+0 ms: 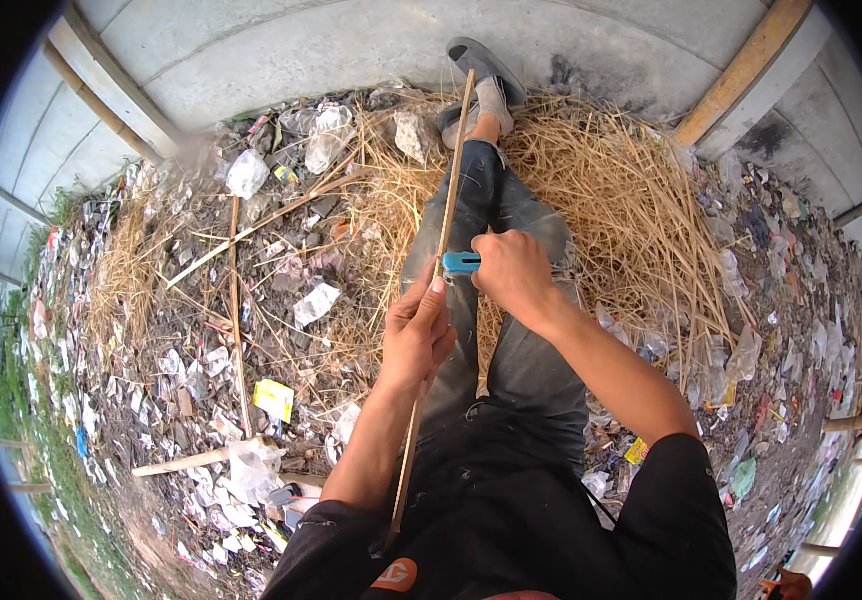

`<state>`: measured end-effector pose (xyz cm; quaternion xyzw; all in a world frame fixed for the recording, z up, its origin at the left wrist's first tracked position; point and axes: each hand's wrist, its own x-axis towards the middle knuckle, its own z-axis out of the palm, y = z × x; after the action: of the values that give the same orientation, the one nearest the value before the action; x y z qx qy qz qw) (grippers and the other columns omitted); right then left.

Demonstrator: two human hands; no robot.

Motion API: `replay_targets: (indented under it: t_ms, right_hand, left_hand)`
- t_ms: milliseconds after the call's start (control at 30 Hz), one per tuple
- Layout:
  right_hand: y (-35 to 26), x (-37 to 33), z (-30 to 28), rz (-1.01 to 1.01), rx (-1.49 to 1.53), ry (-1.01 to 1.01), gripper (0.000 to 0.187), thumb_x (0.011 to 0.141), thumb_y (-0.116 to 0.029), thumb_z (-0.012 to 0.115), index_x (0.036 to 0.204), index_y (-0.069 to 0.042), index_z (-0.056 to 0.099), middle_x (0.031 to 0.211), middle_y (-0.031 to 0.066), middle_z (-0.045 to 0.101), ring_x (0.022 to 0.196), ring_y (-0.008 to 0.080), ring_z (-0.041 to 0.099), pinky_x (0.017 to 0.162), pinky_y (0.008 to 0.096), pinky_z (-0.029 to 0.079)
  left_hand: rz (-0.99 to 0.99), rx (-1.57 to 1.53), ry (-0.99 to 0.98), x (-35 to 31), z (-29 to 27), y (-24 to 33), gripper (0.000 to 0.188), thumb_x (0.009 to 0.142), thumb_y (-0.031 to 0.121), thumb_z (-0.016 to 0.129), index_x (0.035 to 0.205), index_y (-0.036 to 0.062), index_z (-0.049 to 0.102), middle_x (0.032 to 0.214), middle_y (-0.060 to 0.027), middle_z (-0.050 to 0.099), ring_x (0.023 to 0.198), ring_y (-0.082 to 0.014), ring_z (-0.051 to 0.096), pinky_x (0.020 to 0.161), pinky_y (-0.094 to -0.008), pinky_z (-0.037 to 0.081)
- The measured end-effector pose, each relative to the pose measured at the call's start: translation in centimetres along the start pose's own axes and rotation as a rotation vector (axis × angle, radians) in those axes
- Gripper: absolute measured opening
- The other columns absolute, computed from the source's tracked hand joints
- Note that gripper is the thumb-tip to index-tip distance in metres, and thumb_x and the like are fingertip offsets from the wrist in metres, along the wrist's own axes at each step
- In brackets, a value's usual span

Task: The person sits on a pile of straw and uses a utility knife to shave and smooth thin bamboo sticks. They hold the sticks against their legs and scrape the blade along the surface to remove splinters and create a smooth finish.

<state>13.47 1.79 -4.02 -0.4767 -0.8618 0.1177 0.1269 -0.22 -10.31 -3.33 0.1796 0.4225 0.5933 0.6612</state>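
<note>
A long, thin bamboo strip runs lengthwise over my legs, from near my feet down across my black shirt. My left hand is closed round its middle, the thumb laid along the strip. Just above that thumb, my right hand grips a blue utility knife whose front end meets the strip. The knife's blade is too small to make out, and my right fingers cover the rest of its handle.
Straw-coloured shavings heap around my outstretched legs. Litter and plastic scraps cover the ground, with a bamboo stick and a pale pole to the left. A grey concrete wall stands beyond my feet, with posts against it.
</note>
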Motion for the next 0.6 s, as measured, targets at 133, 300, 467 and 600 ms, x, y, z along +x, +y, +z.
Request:
replay_targets:
  t_ms: [133,300,467,600]
  right_hand:
    - [3.1,3.0,0.4,0.205,0.019,0.037,0.011,0.082,-0.009,0.063,0.079,-0.003,0.072,0.081,0.0242,0.071,0.081,0.0435,0.071,0.072,0.0497,0.057]
    - [6.9,4.9,1.3,0.223,-0.059,0.134,0.011,0.082,-0.009,0.064,0.083,-0.002,0.073,0.083,0.023,0.072,0.083,0.0432,0.071,0.074,0.0504,0.057]
    - [9.1,7.3,0.4,0.291,-0.082,0.199,0.012,0.083,-0.01,0.065,0.084,-0.002,0.073,0.085,0.0228,0.072,0.084,0.0426,0.071,0.074,0.0506,0.057]
    - [12.2,8.8,-0.6,0.364,-0.135,0.209,0.013,0.085,-0.01,0.063,0.086,-0.001,0.072,0.087,0.0226,0.071,0.082,0.041,0.071,0.073,0.05,0.057]
  left_hand:
    - [-0.04,0.059,0.023,-1.0,0.4,-2.0,0.048,0.106,0.024,0.054,0.152,0.0123,0.045,0.061,0.01,0.027,0.049,-0.0025,0.025,0.046,-0.0216,0.024]
    - [-0.082,-0.008,-0.032,-1.3,0.5,-3.2,0.05,0.106,0.023,0.055,0.153,0.0116,0.043,0.063,0.0111,0.028,0.051,-0.0022,0.025,0.047,-0.0218,0.022]
    - [-0.118,0.013,-0.051,-1.1,1.5,-3.1,0.047,0.108,0.022,0.049,0.154,0.0138,0.041,0.059,0.0106,0.026,0.044,-0.0019,0.024,0.04,-0.0216,0.021]
    - [-0.136,0.065,-0.119,-2.1,1.7,-3.6,0.049,0.108,0.023,0.05,0.155,0.0134,0.039,0.06,0.0108,0.027,0.047,-0.0009,0.025,0.042,-0.0205,0.022]
